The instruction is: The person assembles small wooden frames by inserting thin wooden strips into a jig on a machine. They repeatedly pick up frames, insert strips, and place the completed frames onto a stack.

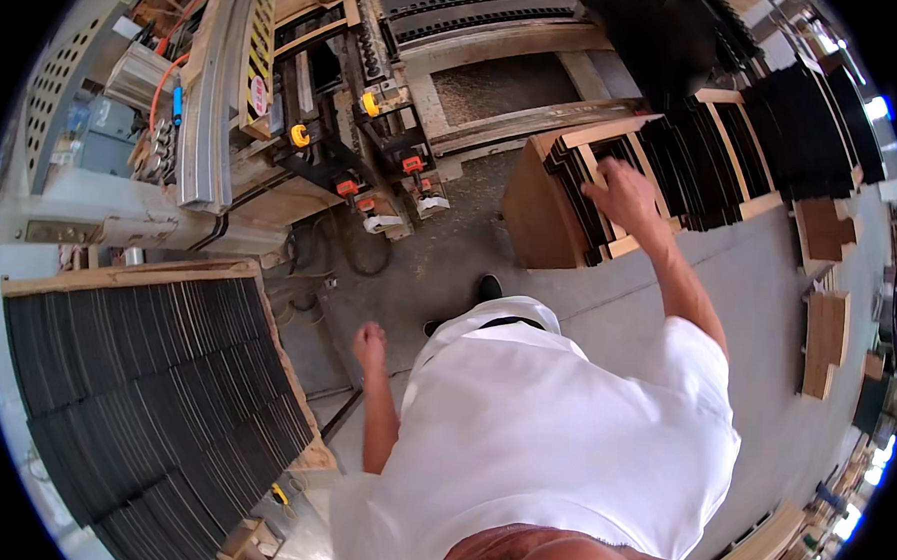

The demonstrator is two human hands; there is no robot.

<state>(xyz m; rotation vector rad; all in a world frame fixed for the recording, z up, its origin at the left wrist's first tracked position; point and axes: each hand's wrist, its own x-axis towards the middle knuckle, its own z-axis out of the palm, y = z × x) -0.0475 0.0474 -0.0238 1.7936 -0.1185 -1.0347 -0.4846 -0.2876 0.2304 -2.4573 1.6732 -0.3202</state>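
Note:
My right hand (627, 198) is stretched out over the near end of a row of black panels with pale wooden frames (574, 145). Its thumb and fingers are apart at a wooden frame's edge, and I cannot tell whether they touch it. Low at my left side, my left hand (368, 347) hangs loosely curled with nothing visible in it. Dense rows of thin black panels (154, 387) fill a wood-edged pallet to the left of that hand.
A machine with metal rails (316, 104), yellow knobs (370, 104) and red-and-white clamps (346, 188) stands ahead. A brown board (537, 209) closes the near end of the right-hand row. Stacked wooden pieces (824, 341) lie farther right on the grey floor (728, 292).

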